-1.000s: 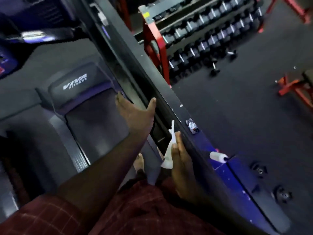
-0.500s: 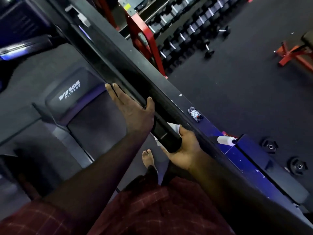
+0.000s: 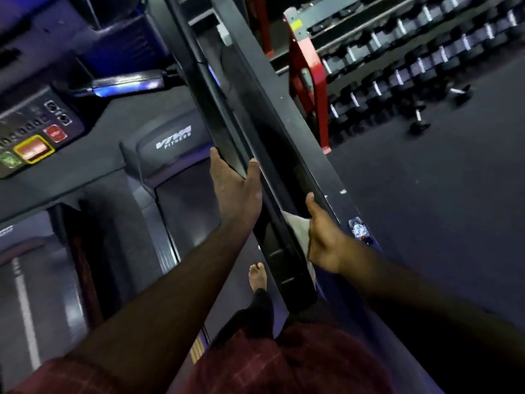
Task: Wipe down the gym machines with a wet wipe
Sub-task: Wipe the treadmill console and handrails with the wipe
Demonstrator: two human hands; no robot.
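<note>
1. Two hands are meeting one black handrail [image 3: 277,245] of a treadmill [image 3: 173,142].
2. One, the left hand [image 3: 235,191], is leaning on the rail's left side, fingers [image 3: 218,163] straight and released, thumb hooking over the top.
3. One, the right hand [image 3: 324,240], nearer, is grasping the single white wet wipe [image 3: 297,226] against the rail's right side.
4. One bare foot [image 3: 258,275] is standing below.
5. Two loose dumbbells [image 3: 460,92] are lying on the floor, far right, beside one rack [image 3: 412,61].

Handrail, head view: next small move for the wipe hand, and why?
Probably slide the right hand and its wet wipe up the handrail toward the left hand. The wipe sits pressed against the rail's near stretch, while the left hand rests on the rail farther up, steadying it.
</note>
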